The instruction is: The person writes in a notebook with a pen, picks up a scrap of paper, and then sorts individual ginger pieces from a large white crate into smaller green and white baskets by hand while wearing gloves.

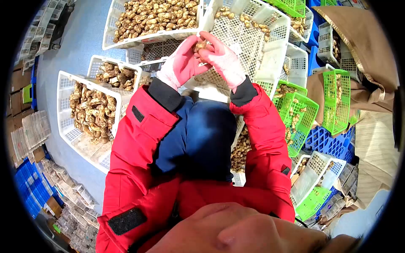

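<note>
The left hand [182, 63] and right hand [222, 59], gloved and together, are gripping a brown bulb [201, 45] — probably steadying it from both sides. They're holding it near the far white crate's [238, 36] left edge; the crate is sitting beyond the knees [209, 122], likely for easy reach.

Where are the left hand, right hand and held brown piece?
Left hand [184, 63], head view: middle of the glove.
Right hand [223, 61], head view: middle of the glove.
Brown piece [201, 46], head view: exposed surface.
</note>
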Demonstrator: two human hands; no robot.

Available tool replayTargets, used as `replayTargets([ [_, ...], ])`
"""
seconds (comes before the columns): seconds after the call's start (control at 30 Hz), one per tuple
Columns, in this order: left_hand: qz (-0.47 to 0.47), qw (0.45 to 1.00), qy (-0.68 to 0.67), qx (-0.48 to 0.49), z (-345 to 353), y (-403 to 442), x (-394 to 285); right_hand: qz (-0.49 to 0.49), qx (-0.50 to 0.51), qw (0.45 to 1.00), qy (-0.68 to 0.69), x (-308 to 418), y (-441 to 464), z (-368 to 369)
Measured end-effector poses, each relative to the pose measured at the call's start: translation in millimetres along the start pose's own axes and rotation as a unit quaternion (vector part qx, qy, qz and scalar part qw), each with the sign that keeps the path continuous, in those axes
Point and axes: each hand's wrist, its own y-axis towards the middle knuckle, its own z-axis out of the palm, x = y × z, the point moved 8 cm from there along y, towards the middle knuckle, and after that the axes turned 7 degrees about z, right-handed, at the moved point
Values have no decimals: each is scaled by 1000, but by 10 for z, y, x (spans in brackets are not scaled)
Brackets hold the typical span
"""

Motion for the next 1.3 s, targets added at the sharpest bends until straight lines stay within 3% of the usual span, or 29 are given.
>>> replayTargets([
  [0.13, 62, 997, 2, -42, 56, -46, -191, -10, -9, 986, 166, -154, 155, -253],
  [0.27, 132, 987, -8, -97, 3, -89, -292, -55, -68, 981, 171, -191, 161, -402],
  [0.37, 180, 920, 270, -219, -283, -190, -423, -33, -88, 974, 207, -377, 331, -417],
  [0.43, 233, 910, 251, -235, -262, -283, -537, 9, -19, 978, 206, -611, 555, -322],
  [0.53, 206, 924, 187, -261, -299, -333, -525, 56, -14, 990, 128, -744, 717, -169],
  [0.63, 211, 939, 163, -218, -361, -321, -516, -56, -56, 996, 28, -575, 1001, -793],
  [0.67, 209, 938, 166, -220, -292, -340, -537, -63, -154, 986, -34, -450, 988, -1134],
  [0.73, 176, 955, 158, -179, -256, -310, -513, -58, -326, 922, -201, -210, 985, -1888],
  [0.83, 131, 965, 173, -150, -114, -288, -476, -9, -473, 714, -516, -108, 1176, -2737],
  [0.93, 100, 971, 157, -152, -58, -262, -431, -5, -476, 631, -612, -129, 1488, -2952],
  [0.97, 97, 967, 181, -153, -61, -254, -435, 44, -481, 619, -620, -200, 1544, -3003],
  [1.03, 91, 960, 222, -146, -12, -244, -443, 46, -473, 604, -640, -258, 1646, -3032],
  [1.1, 73, 962, 213, -156, -99, -231, -411, -7, -488, 622, -613, -310, 1640, -3174],
  [1.13, 65, 962, 217, -153, -97, -218, -407, -28, -464, 761, -452, -424, 1642, -3361],
  [1.17, 60, 962, 220, -148, -75, -193, -405, -49, -421, 864, -272, -524, 1671, -3507],
  [1.2, 60, 962, 220, -151, -50, -177, -408, -142, -324, 934, 47, -509, 1552, -3242],
  [1.23, 57, 962, 225, -145, -25, -149, -395, -134, -276, 940, 148, -480, 1506, -3137],
  [1.3, 51, 961, 239, -131, 51, -90, -374, -204, -161, 966, 6, -205, 1355, -2736],
])
